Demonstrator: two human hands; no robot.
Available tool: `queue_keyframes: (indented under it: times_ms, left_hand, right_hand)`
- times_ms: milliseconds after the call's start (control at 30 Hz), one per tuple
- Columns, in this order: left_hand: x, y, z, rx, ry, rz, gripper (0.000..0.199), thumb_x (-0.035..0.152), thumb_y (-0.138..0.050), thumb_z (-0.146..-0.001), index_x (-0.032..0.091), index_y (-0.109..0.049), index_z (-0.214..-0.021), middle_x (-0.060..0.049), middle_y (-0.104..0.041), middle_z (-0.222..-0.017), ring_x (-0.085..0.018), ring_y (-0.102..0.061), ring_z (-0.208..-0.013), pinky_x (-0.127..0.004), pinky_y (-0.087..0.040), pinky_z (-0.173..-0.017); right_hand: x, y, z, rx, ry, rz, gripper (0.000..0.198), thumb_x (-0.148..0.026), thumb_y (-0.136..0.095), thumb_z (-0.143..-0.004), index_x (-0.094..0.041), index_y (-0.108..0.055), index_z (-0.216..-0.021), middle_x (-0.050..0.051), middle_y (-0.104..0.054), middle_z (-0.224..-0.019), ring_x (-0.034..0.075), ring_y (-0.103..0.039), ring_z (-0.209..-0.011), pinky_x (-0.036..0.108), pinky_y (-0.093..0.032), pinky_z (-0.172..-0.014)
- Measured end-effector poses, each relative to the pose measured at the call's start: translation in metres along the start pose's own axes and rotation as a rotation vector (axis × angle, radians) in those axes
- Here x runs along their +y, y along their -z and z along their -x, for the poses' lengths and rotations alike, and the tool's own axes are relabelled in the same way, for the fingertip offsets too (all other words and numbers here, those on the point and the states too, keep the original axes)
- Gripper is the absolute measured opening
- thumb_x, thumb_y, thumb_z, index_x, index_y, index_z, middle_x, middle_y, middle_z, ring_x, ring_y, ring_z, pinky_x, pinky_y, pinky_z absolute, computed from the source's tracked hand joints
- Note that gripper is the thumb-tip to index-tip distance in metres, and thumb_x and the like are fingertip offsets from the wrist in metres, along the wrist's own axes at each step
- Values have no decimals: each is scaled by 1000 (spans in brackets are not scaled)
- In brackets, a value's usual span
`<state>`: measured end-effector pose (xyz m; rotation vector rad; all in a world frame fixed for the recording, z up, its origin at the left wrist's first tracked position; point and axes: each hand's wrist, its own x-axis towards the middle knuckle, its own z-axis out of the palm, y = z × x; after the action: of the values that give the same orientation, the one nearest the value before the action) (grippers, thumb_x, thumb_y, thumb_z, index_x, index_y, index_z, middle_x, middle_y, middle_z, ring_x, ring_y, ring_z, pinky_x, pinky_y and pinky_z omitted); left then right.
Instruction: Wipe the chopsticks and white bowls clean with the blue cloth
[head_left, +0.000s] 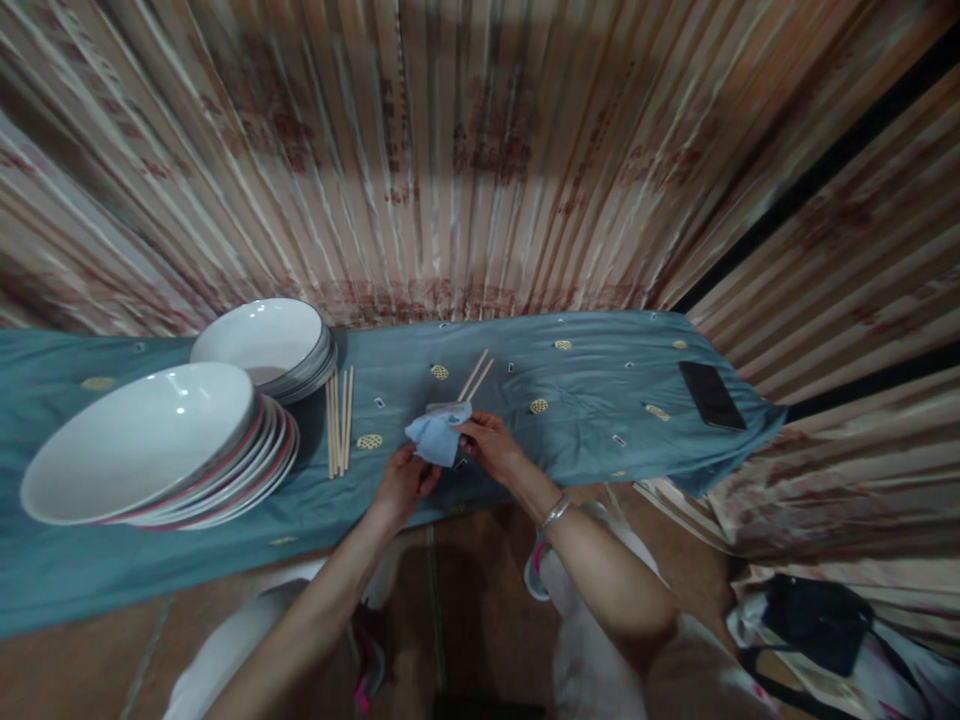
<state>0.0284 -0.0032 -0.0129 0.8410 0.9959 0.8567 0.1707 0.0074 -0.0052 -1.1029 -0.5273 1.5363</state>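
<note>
A small light blue cloth (439,437) is between my two hands, above the front part of the table. My left hand (401,485) grips its lower left edge, fingers closed. On the other side, my right hand (487,442) pinches the upper right edge; a silver bangle sits on that wrist. Two light wooden chopsticks (475,378) show just beyond the cloth, their near ends hidden behind it. A pale strip at the cloth's far edge is too unclear to name. More chopsticks (340,422), several, lie side by side left of my hands.
A tilted stack of white bowls (142,440) with some red rims stands at the left, a smaller bowl stack (262,340) behind it. A black phone (711,395) lies at the right end of the blue-green tablecloth (585,440). Pleated curtains (465,150) hang behind.
</note>
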Motion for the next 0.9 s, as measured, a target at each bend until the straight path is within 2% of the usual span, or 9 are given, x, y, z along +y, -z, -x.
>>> queue_keyframes:
  times_ms: [133,333,533,633,800,900]
  left_hand:
    - [0,-2,0,43,9,30,30,40,-68,-57,20,-47,-63,8,-43,-39,-2,-27,-32,-17,-13,-38]
    - [-2,-2,-1,46,26,20,38,43,-74,-52,19,-51,-69,3,-56,-46,-3,-31,-31,-18,-13,-36]
    - [-4,0,-1,8,8,-13,38,45,-75,-56,17,-52,-67,3,-56,-49,-2,-32,-33,-18,-14,-36]
    - [-1,-2,1,-34,4,-20,41,50,-76,-57,16,-52,-63,4,-55,-49,-1,-31,-32,-19,-13,-35]
    - [2,-4,4,-53,37,-25,48,54,-78,-56,13,-62,-75,6,-51,-46,-2,-31,-33,-19,-12,-36]
    - [1,-3,6,-57,49,-35,51,56,-78,-55,12,-63,-74,5,-51,-46,-2,-32,-33,-19,-13,-36]
  right_hand:
    - [3,-2,0,15,-11,6,29,-25,-87,-38,-17,-70,-60,-8,-59,-49,3,-42,-42,18,-34,-45]
    - [2,2,-1,6,26,7,24,-25,-84,-42,-17,-70,-60,-7,-57,-48,3,-40,-41,18,-29,-43]
    - [-2,3,0,-4,38,28,23,-25,-84,-44,-17,-69,-60,-8,-56,-47,4,-40,-42,19,-28,-44]
    - [-7,4,-1,17,41,14,24,-25,-84,-43,-17,-69,-60,-7,-57,-48,3,-40,-43,19,-28,-44]
    - [-23,11,-5,65,83,-6,23,-23,-84,-43,-17,-68,-59,-8,-55,-46,4,-40,-43,19,-28,-43]
    - [-33,18,-9,97,121,-27,21,-22,-82,-46,-17,-65,-56,-9,-53,-45,4,-40,-43,19,-29,-43]
